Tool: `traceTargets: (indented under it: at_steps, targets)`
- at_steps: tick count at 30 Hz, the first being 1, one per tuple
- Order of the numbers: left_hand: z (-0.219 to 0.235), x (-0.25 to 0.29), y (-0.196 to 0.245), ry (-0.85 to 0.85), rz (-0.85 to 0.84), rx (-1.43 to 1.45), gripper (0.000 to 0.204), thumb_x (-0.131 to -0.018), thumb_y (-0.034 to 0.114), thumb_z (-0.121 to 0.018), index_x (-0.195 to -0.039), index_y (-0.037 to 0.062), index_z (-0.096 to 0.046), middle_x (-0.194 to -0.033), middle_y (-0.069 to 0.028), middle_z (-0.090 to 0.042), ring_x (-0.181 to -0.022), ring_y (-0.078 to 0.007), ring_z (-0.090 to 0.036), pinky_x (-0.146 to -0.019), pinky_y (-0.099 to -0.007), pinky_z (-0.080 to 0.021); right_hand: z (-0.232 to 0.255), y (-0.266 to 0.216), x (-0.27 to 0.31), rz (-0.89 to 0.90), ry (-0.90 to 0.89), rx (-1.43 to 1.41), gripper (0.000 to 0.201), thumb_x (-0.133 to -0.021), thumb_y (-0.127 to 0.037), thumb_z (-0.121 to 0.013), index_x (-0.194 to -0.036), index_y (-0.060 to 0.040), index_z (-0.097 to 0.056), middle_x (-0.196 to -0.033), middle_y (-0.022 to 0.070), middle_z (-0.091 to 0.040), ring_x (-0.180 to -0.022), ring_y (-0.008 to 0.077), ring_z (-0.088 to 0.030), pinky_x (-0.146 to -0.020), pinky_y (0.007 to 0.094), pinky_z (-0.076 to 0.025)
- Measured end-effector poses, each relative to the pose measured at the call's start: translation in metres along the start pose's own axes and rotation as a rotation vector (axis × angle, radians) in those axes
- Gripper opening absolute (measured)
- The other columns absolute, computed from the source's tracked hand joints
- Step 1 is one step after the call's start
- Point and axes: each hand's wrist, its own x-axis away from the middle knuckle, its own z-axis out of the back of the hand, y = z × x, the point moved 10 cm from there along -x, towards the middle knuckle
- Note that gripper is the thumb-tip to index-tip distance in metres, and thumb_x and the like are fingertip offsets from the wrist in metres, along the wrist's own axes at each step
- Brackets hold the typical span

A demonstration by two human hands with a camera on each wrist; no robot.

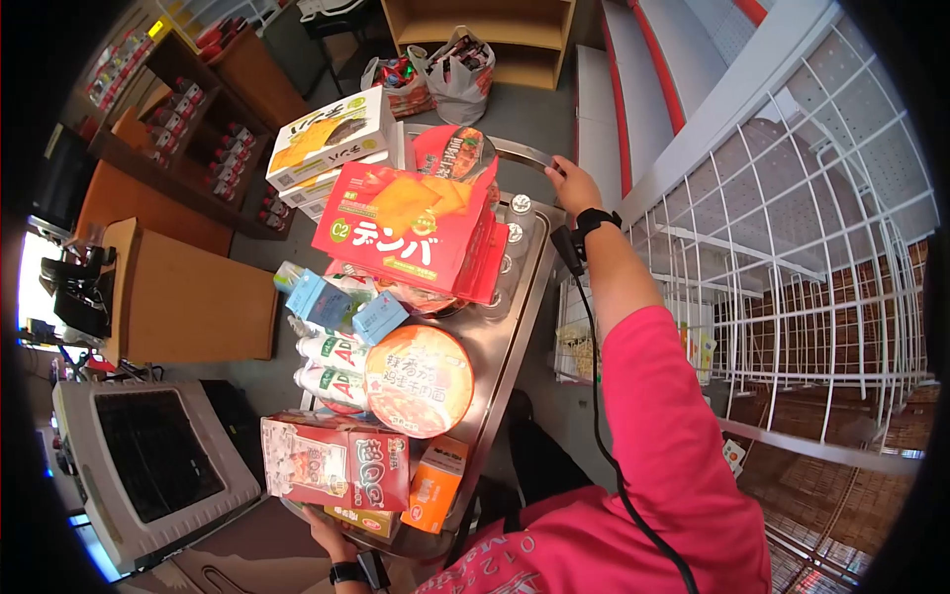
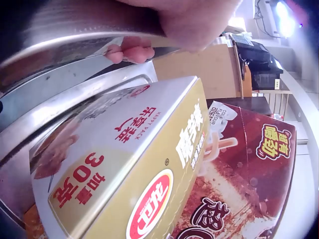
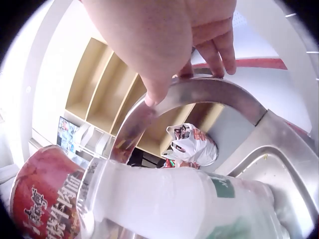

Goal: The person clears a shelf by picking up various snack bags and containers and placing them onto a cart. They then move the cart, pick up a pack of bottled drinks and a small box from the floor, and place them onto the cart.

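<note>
A stainless steel tray (image 1: 505, 371), loaded with packaged food and drinks, lies between my hands. My right hand (image 1: 574, 190) grips the curved metal handle (image 3: 224, 94) at its far end, thumb on one side and fingers on the other. At the near end my left hand (image 1: 329, 533) holds the metal rim (image 2: 84, 42), its fingertips (image 2: 134, 52) showing beneath. Closest to the left hand are a gold-and-white snack box (image 2: 169, 164) and a dark red carton (image 1: 341, 463). White-capped bottles (image 1: 520, 210) line the tray beside the right hand.
Red packs (image 1: 396, 228) and white boxes (image 1: 332, 139) are piled high on the far half. An instant noodle bowl (image 1: 421, 381) sits nearer. White wire racks (image 1: 821, 267) stand right, a wooden counter (image 1: 198, 292) left. Filled plastic bags (image 1: 460, 74) lie on the floor ahead.
</note>
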Motion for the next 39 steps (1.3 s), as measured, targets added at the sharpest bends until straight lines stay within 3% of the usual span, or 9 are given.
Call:
traceTargets:
  at_steps: [7,26,30,33,34,35,39]
  targets:
    - [-0.003,0.002,0.0,-0.031,-0.033,0.009,0.045,-0.087,0.045,-0.037,-0.07,0.004,-0.045,-0.049,-0.0024,-0.041,-0.036,-0.0117,-0.039,-0.034,-0.0226,-0.03,0.008,-0.006,-0.001,0.077,0.046,0.016,0.026,-0.08,-0.034,-0.052,-0.095,-0.0124,-0.053,-0.084,0.0127,-0.059,-0.079,0.0316,-0.055,-0.068,0.0381,-0.042]
    - [-0.004,0.01,0.018,-0.025,-0.085,-0.033,0.049,-0.086,0.049,-0.037,-0.071,0.003,-0.046,-0.049,-0.0028,-0.044,-0.037,-0.012,-0.042,-0.034,-0.0227,-0.032,0.016,-0.007,-0.003,-0.003,0.017,0.049,0.025,-0.081,-0.034,-0.05,-0.094,-0.0128,-0.052,-0.085,0.0125,-0.059,-0.081,0.0321,-0.054,-0.068,0.0395,-0.042]
    - [-0.006,0.015,0.015,-0.014,0.039,0.025,0.049,-0.086,0.05,-0.038,-0.074,0.0035,-0.048,-0.051,-0.0026,-0.046,-0.037,-0.0114,-0.042,-0.034,-0.0227,-0.032,0.017,-0.003,-0.009,-0.022,0.024,0.091,0.026,-0.081,-0.035,-0.05,-0.098,-0.0153,-0.053,-0.088,0.0117,-0.06,-0.084,0.0318,-0.055,-0.07,0.0392,-0.043]
    - [-0.003,0.011,0.022,-0.022,-0.047,-0.042,0.049,-0.085,0.05,-0.038,-0.077,0.0038,-0.049,-0.054,-0.0026,-0.047,-0.038,-0.0105,-0.042,-0.035,-0.0224,-0.031,0.016,-0.002,-0.013,-0.038,0.034,0.104,0.027,-0.081,-0.036,-0.05,-0.1,-0.0169,-0.053,-0.09,0.0109,-0.06,-0.086,0.0311,-0.055,-0.072,0.0388,-0.043]
    - [0.0,0.006,0.01,-0.043,0.061,-0.009,0.03,-0.086,0.032,-0.037,-0.097,0.0047,-0.045,-0.058,-0.0035,-0.048,-0.04,-0.011,-0.043,-0.036,-0.0226,-0.033,0.015,-0.002,-0.014,-0.041,0.031,0.106,0.027,-0.081,-0.036,-0.05,-0.1,-0.0169,-0.053,-0.09,0.0109,-0.06,-0.086,0.0311,-0.055,-0.072,0.0388,-0.043]
    - [0.0,0.004,-0.001,-0.063,0.168,0.024,0.031,-0.088,0.014,-0.036,-0.117,0.0057,-0.04,-0.063,-0.0044,-0.048,-0.042,-0.0116,-0.044,-0.037,-0.0228,-0.035,0.016,-0.001,-0.015,-0.038,0.039,0.108,0.028,-0.081,-0.036,-0.05,-0.101,-0.0169,-0.053,-0.091,0.0107,-0.06,-0.087,0.0309,-0.055,-0.072,0.0388,-0.043]
    - [-0.003,0.013,0.017,-0.047,0.035,-0.031,0.027,-0.09,0.022,-0.036,-0.106,0.003,-0.046,-0.061,-0.0041,-0.048,-0.042,-0.0118,-0.044,-0.037,-0.0227,-0.034,0.012,-0.001,-0.016,-0.055,0.013,0.145,0.029,-0.081,-0.036,-0.049,-0.103,-0.0164,-0.052,-0.093,0.0103,-0.06,-0.088,0.0305,-0.055,-0.073,0.0387,-0.044]
